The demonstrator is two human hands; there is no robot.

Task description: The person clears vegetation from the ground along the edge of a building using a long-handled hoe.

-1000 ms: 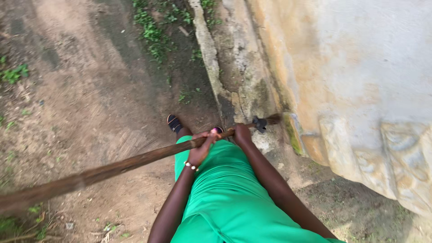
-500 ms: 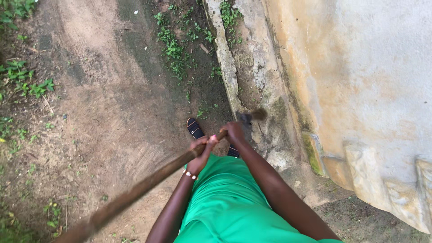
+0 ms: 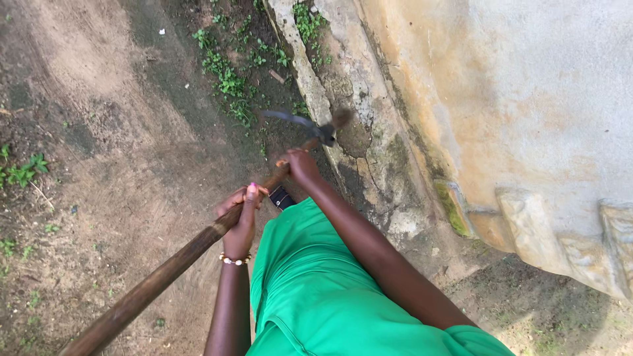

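Observation:
I hold a long wooden-handled hoe [image 3: 178,264] with both hands. My left hand [image 3: 241,217], with a bead bracelet at the wrist, is shut on the middle of the handle. My right hand [image 3: 302,165] grips the handle close to the head. The dark metal blade [image 3: 293,120] is blurred and hangs above a patch of small green weeds [image 3: 227,76] by the concrete curb [image 3: 300,62]. I wear a green dress [image 3: 323,290], and one dark sandal [image 3: 281,197] shows just under the handle.
Bare brown earth [image 3: 99,132] lies on the left with scattered weeds [image 3: 23,171]. A cracked, mossy concrete ledge [image 3: 382,165] runs along the foot of a pale stained wall [image 3: 527,99] on the right.
The hoe head has swung forward and left, from the ledge to above the weeds. My hands have moved apart along the handle, the left sliding back. The view shifted slightly.

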